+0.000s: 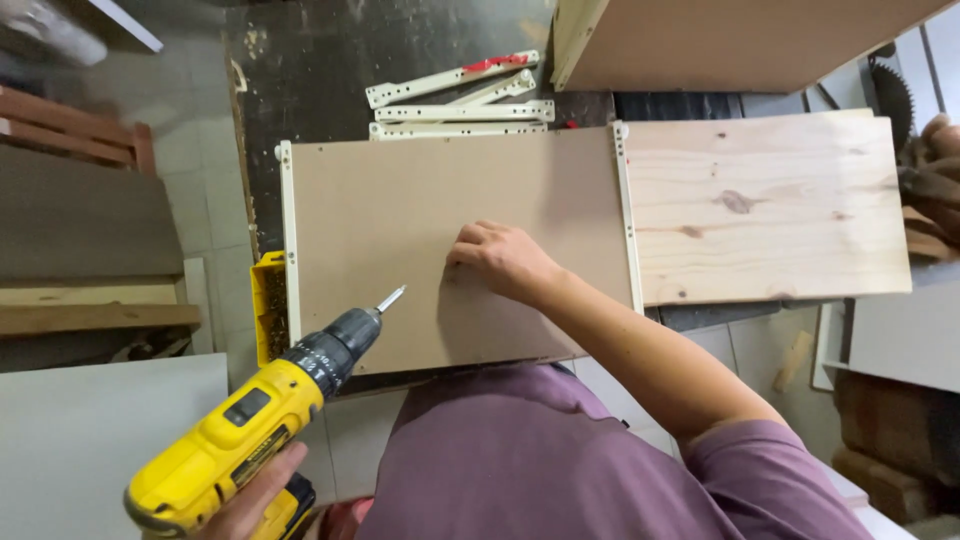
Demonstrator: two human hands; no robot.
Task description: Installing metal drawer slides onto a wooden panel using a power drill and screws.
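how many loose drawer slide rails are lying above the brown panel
4, possibly more hidden: red-marked rail topmost, angled rail beneath it, long rail, and lowest rail along the brown panel.

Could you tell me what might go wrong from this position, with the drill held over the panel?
The drill is held in the left hand alone, its bit hanging over the brown panel; a slip could gouge the surface. The right hand rests on the panel not far from the bit and might be caught. The loose rails behind the panel could perhaps get knocked off.
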